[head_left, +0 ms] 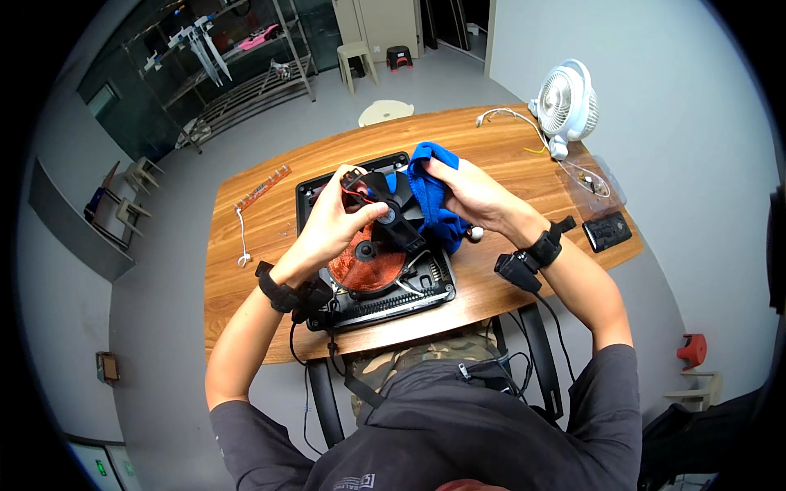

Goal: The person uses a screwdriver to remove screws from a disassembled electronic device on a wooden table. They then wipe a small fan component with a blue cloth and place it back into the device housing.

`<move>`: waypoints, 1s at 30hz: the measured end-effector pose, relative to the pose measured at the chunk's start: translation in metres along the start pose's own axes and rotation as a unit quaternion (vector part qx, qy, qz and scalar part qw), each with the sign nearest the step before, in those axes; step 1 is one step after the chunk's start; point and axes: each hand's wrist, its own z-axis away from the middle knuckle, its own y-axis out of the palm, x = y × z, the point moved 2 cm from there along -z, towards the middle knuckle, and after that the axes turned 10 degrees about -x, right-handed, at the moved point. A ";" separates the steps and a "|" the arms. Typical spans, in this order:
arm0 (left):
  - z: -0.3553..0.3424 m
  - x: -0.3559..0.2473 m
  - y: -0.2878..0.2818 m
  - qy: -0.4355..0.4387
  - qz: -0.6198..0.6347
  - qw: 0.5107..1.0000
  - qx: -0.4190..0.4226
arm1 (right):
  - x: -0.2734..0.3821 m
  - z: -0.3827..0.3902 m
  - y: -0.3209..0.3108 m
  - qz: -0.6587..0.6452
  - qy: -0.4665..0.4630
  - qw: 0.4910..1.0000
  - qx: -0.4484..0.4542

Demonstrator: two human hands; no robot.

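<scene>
My left hand (pixel 342 214) grips a black cooling fan (pixel 391 214), its thumb pressed on the hub and thin red wires by the fingers. A blue cloth (pixel 434 196) is pinched in my right hand (pixel 473 192), and it touches the fan's right side. Below the fan lies an opened induction cooker (pixel 393 309) with a black housing. Its round copper coil (pixel 352 268) shows under my left hand, with a dark disc at the centre. The fan and my hands hide the housing's far middle part.
A white desk fan (pixel 565 102) stands at the table's far right corner, near a black case (pixel 607 232) and a clear plastic bag (pixel 585 182). A power strip (pixel 266 186) with a white cord lies on the left of the wooden table (pixel 483 282). Black straps ring both wrists.
</scene>
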 end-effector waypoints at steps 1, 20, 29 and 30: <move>-0.001 0.001 0.001 -0.011 0.011 1.000 0.007 | 0.001 0.000 0.003 -0.037 0.011 0.999 0.000; -0.008 0.005 -0.025 -0.005 0.038 0.998 -0.041 | 0.103 -0.018 -0.070 0.056 -0.124 0.973 -0.186; -0.006 0.015 -0.043 -0.004 0.026 0.998 -0.064 | 0.225 -0.027 -0.128 0.001 -0.359 0.925 -0.122; -0.007 0.018 -0.045 -0.006 0.028 0.997 -0.066 | 0.240 -0.033 -0.137 -0.004 -0.372 0.922 -0.110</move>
